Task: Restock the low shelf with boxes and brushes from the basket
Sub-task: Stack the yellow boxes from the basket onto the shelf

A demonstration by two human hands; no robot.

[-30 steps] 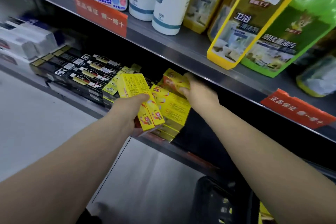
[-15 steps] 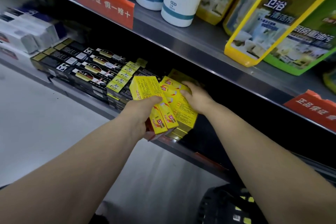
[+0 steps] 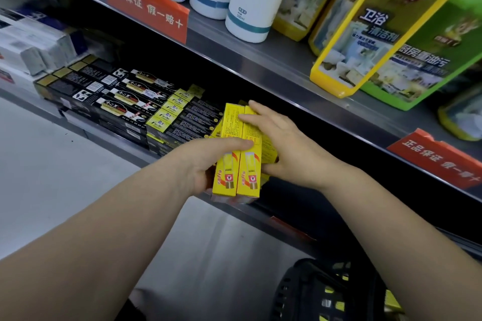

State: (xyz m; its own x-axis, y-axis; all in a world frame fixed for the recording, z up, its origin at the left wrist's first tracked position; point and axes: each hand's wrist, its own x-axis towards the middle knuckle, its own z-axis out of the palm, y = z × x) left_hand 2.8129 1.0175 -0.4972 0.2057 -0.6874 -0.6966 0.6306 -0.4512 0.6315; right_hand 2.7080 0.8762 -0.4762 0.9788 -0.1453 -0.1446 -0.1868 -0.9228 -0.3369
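Note:
Two long yellow boxes (image 3: 238, 161) lie side by side on top of a stack of yellow boxes at the front of the low shelf (image 3: 276, 219). My left hand (image 3: 206, 164) grips them from the left, its thumb laid across their tops. My right hand (image 3: 281, 148) rests on them from the right, fingers stretched flat over the far ends and thumb against the side. The black basket (image 3: 313, 294) sits on the floor at the bottom right, with yellow packs showing through its mesh. No brush is in sight.
Black-and-gold boxes (image 3: 125, 101) fill the low shelf to the left of the yellow stack, with white boxes (image 3: 31, 47) further left. The shelf above carries white bottles (image 3: 250, 2), yellow and green refill pouches (image 3: 386, 34) and red price signs (image 3: 146, 5). Grey floor lies below.
Both hands swung the two yellow boxes from a slant to lie straight on the stack. My right hand moved from the stack onto those boxes.

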